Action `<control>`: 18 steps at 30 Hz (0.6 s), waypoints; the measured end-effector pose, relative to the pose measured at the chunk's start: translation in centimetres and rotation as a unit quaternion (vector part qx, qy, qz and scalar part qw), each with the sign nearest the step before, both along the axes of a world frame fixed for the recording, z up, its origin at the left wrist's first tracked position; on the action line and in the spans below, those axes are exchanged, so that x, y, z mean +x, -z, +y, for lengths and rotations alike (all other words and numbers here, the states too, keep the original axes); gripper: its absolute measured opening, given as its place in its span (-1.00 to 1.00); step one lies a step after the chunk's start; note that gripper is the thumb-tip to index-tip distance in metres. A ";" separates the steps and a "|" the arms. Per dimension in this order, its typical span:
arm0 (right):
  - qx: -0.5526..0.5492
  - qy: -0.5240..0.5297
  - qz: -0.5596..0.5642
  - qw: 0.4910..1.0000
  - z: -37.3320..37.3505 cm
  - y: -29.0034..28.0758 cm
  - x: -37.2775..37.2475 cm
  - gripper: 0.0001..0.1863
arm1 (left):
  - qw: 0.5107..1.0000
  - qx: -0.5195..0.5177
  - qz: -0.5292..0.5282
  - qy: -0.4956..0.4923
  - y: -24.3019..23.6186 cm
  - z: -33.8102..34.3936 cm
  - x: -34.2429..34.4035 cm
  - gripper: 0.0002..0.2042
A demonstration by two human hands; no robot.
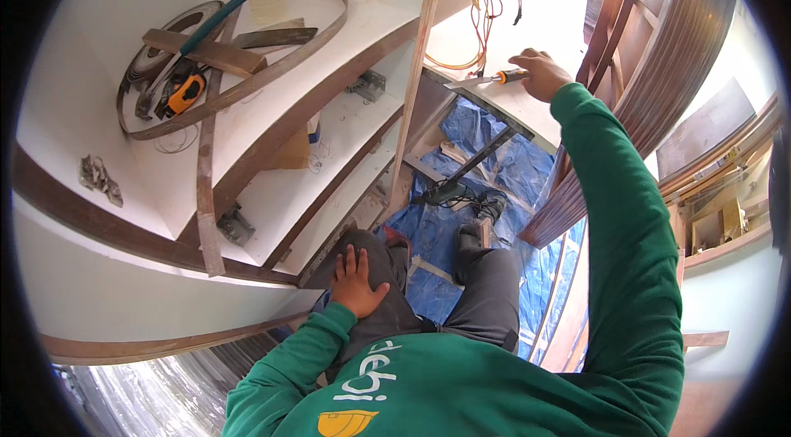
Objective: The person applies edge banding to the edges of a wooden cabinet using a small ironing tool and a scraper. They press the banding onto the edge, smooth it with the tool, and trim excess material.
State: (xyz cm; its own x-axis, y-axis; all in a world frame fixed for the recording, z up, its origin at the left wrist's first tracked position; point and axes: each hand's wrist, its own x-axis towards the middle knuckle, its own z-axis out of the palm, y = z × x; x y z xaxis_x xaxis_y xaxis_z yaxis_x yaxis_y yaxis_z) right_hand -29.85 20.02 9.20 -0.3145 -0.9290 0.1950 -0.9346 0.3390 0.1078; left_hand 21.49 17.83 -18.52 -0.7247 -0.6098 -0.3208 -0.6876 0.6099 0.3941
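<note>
My right hand point(544, 74) reaches far forward over the white surface, its fingers closed round a flat-bladed hand tool point(512, 75) with an orange-and-black handle. The tool's metal blade points left, close to the rear edge of the dark frame; whether it is a chisel or a scraper I cannot tell. Just beyond the blade lies a loose bundle of orange and red wires point(481, 17). My left hand point(358, 285) lies flat on my left thigh with the fingers spread, holding nothing.
On the curved white counter point(329, 42) at left lie a teal-handled hammer point(221, 17), wood pieces point(206, 54), an orange-and-black tool point(186, 94) and coiled strip point(152, 58). A ribbed brown curved panel point(676, 50) stands at right. Blue sheeting point(527, 165) covers the floor, with dark cables point(457, 196).
</note>
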 end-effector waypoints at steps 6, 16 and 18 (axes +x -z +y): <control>0.109 0.034 0.067 0.991 -3.1 2.6 -0.2 -0.47 | 1.000 0.013 -0.001 -0.011 -0.3 -0.4 0.3 0.02; 0.061 -0.031 0.071 0.995 -0.1 0.2 0.9 -0.78 | 1.000 -0.018 -0.015 0.019 -0.7 -0.4 0.3 -0.07; 0.036 -0.031 0.100 0.994 2.6 -0.7 2.8 -0.71 | 0.991 -0.083 -0.076 0.074 -1.7 0.5 -0.3 -0.24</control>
State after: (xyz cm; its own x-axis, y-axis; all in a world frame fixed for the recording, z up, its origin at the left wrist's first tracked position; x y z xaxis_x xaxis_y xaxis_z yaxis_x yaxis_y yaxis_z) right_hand -27.05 22.65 9.93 -0.2172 -0.9592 0.1812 -0.9108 0.2659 0.3158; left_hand 21.21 18.38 -16.78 -0.7610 -0.5541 -0.3374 -0.6296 0.7563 0.1781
